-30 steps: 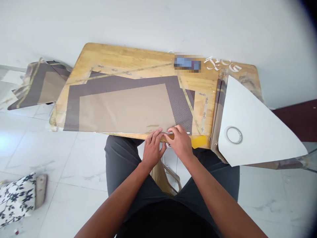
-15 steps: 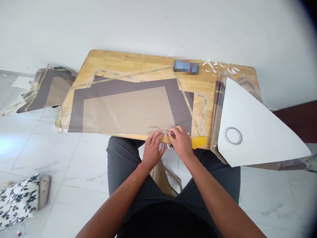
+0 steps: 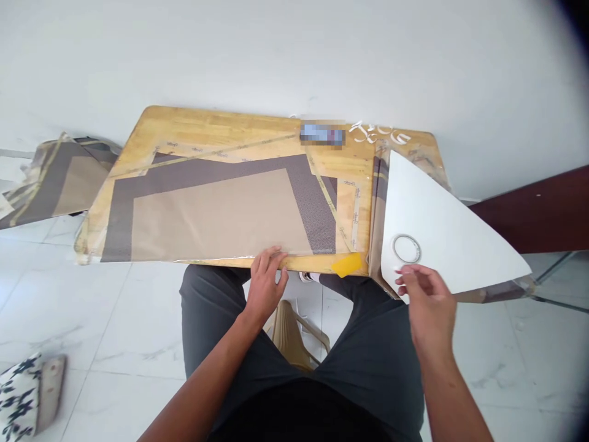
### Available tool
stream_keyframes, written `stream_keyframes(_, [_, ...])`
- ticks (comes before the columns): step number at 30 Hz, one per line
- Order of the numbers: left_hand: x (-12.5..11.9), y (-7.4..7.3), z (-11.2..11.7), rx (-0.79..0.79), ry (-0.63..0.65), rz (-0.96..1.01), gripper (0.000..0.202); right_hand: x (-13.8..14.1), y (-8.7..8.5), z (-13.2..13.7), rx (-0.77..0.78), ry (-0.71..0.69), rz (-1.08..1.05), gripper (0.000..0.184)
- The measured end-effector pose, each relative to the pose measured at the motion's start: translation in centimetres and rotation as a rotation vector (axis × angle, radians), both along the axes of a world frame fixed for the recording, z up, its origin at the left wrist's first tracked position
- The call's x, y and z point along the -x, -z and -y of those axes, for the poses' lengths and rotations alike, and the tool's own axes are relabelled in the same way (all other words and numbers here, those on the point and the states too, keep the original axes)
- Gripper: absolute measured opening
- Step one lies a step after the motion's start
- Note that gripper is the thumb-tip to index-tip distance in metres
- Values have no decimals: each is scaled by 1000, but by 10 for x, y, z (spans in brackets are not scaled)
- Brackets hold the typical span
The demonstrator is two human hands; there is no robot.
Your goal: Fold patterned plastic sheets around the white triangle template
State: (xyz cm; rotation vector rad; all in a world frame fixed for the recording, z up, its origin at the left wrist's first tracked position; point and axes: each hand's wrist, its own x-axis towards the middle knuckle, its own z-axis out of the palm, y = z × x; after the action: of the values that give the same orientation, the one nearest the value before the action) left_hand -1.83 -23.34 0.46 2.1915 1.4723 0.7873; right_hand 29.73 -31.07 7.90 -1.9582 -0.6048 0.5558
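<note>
My left hand [image 3: 265, 285] rests at the front edge of a wooden table [image 3: 221, 123], its fingers on the edge of a brown paper sheet [image 3: 211, 215]. That sheet lies on a larger grey-brown patterned sheet [image 3: 301, 196], held by strips of printed tape. My right hand [image 3: 427, 301] is off to the right, its fingers at the lower corner of a large white pointed sheet [image 3: 442, 227]. A roll of clear tape [image 3: 407, 248] lies on the white sheet. A yellow tape piece [image 3: 347, 264] sits on the table's front edge between my hands.
A blurred object [image 3: 322, 134] and white lettering [image 3: 380, 134] are at the table's far side. A folded patterned sheet [image 3: 55, 187] leans at the left, above a tiled floor. A floral cloth [image 3: 21, 399] lies at bottom left. A dark red surface [image 3: 529, 209] is at right.
My right hand has left the table edge beside my left hand and moved right to the white sheet. The yellow piece now sits tilted, and the view has shifted slightly.
</note>
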Motion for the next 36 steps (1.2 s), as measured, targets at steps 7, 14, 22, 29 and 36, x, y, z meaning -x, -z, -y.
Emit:
stream_keyframes(7, [-49, -44, 23, 420, 112, 398, 38, 87, 1, -8, -27, -299, -328, 43])
stream_keyframes(14, [-68, -49, 36, 838, -37, 817, 33, 102, 21, -7, -83, -388, -325, 34])
stream_keyframes(22, [-62, -50, 25, 859, -132, 842, 36, 100, 24, -13, -42, -429, -407, 35])
stream_keyframes(29, [-60, -50, 22, 783, -194, 695, 29, 100, 23, -9, -47, -688, -443, 34])
stream_keyframes(36, [-54, -51, 18, 1015, -110, 881, 51, 94, 22, -9, -120, -743, -30, 24])
